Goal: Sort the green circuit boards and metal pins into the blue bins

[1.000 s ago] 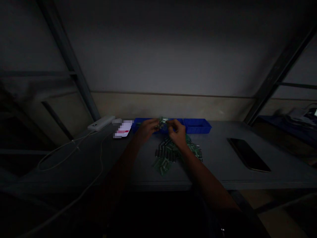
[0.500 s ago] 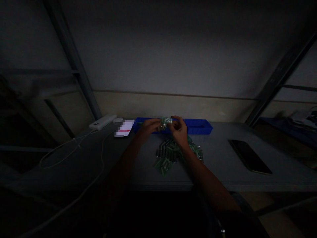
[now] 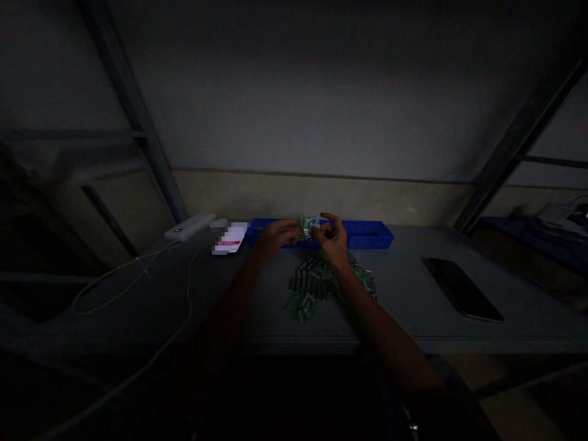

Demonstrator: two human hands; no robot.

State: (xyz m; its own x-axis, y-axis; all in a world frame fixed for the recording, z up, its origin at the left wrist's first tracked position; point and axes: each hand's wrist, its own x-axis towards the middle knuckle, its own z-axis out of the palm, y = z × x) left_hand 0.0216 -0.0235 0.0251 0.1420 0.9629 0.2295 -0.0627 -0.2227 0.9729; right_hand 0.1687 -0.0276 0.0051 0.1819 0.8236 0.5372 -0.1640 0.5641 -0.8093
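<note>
A small clear plastic bag (image 3: 309,227) with greenish, shiny contents is held up between my two hands. My left hand (image 3: 278,236) grips its left side with the fingers closed. On the other side my right hand (image 3: 334,240) pinches the bag's right edge between thumb and finger, with the index finger raised. Below my hands lies a pile of small green and metallic pieces (image 3: 316,278), partly covered by my right wrist. Another clear bag with green pieces (image 3: 303,307) lies at the near side of the pile. What exactly the bags contain is too dark to make out.
Blue plastic bins (image 3: 370,235) stand in a row behind my hands. A dark phone (image 3: 463,289) lies on the grey table (image 3: 404,306) at right. At left are a lit phone (image 3: 230,238), a white power strip (image 3: 190,227) and a loose white cable (image 3: 190,288).
The bag has turned slightly and looks flatter between my fingers. My right index finger is lifted a little more. The pile and bins stay as they were.
</note>
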